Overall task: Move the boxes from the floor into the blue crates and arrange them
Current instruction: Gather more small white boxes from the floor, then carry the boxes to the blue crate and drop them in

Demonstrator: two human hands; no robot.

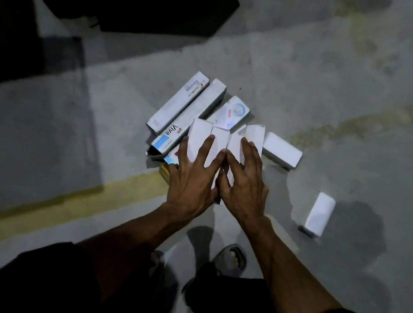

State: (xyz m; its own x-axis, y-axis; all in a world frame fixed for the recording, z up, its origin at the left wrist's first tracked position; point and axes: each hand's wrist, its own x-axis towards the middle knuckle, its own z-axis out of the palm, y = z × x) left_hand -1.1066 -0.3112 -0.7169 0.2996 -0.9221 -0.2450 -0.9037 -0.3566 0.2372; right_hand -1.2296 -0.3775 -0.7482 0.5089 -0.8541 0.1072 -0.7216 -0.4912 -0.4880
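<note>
We see both hands spread over a cluster of small white boxes (203,140) on the grey floor (343,82) at the centre of the frame. The left hand (191,178) lies with straight, fanned fingers on two of them; the right hand (245,183) rests on two more, its fingers bent slightly, and we cannot tell whether it grasps any. That makes four small white boxes under the hands.

Behind them, toward upper left, we count three long boxes: one with faint lettering (178,102), a plain-topped one with a blue end (192,117), and one with a blue ring (232,112). Coloured edges of further boxes (170,162) peek out beneath the left hand; their number is unclear.

Two white boxes lie apart: one (281,151) just right of the cluster, another (319,214) well away at right.

A yellow line (33,209) crosses the lower left. One sandal (230,263) shows below the hands. No crate shows clearly in this view.
</note>
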